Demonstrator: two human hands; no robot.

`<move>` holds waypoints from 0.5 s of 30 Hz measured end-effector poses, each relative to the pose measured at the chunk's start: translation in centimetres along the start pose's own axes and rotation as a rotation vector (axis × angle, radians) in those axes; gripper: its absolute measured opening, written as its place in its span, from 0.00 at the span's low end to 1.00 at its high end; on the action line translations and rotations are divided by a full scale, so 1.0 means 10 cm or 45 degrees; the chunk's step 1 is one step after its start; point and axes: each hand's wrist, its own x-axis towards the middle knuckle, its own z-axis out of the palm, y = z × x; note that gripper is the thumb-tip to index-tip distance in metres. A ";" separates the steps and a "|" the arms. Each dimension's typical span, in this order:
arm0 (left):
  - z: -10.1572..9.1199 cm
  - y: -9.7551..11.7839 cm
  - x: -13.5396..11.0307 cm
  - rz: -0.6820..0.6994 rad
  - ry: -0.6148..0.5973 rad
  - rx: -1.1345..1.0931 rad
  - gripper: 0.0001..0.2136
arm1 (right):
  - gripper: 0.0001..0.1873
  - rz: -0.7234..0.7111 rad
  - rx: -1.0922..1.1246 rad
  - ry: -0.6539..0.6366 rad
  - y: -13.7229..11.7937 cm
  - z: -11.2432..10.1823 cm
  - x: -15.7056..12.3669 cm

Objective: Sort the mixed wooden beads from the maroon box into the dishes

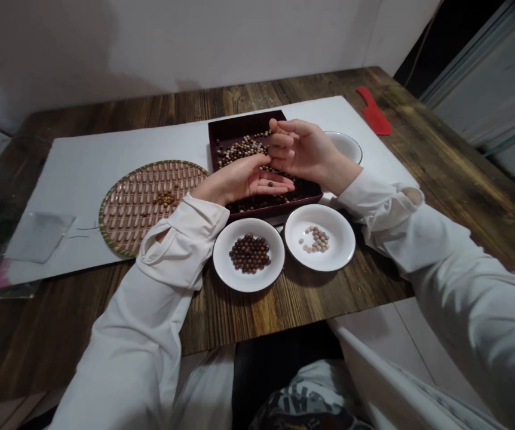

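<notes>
My left hand (244, 179) lies palm up over the dark red box (221, 128) of mixed beads, fingers stretched out, with a small dark bead (270, 184) resting on the fingers. My right hand (300, 149) hovers just above it, fingers curled together in a pinch; what they hold is too small to see. In front of the box stand two white dishes: the left dish (228, 266) holds dark brown beads, the right dish (338, 251) holds pale beads. Both arms wear white sleeves.
A round woven tray (123, 221) with a few tan beads lies left of the box on a white sheet (87, 161). Another white bowl (349, 146) sits behind my right hand. A red tool (374, 111) lies far right. A plastic bag (37, 236) lies at left.
</notes>
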 end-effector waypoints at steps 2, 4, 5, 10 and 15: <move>0.01 0.00 0.00 0.011 -0.011 -0.010 0.15 | 0.13 -0.026 -0.030 0.052 0.00 0.02 -0.01; 0.02 0.00 -0.02 0.034 -0.006 -0.013 0.15 | 0.13 -0.044 -0.048 0.100 -0.01 0.01 0.00; 0.03 0.00 -0.02 0.048 -0.001 -0.012 0.15 | 0.14 -0.025 -0.058 0.126 -0.02 0.00 0.00; 0.02 -0.01 -0.02 0.083 0.029 -0.023 0.14 | 0.13 0.133 -0.026 0.080 -0.04 -0.05 0.02; -0.01 0.00 0.01 0.032 0.050 -0.053 0.15 | 0.09 -0.135 -0.031 0.190 -0.02 0.01 -0.01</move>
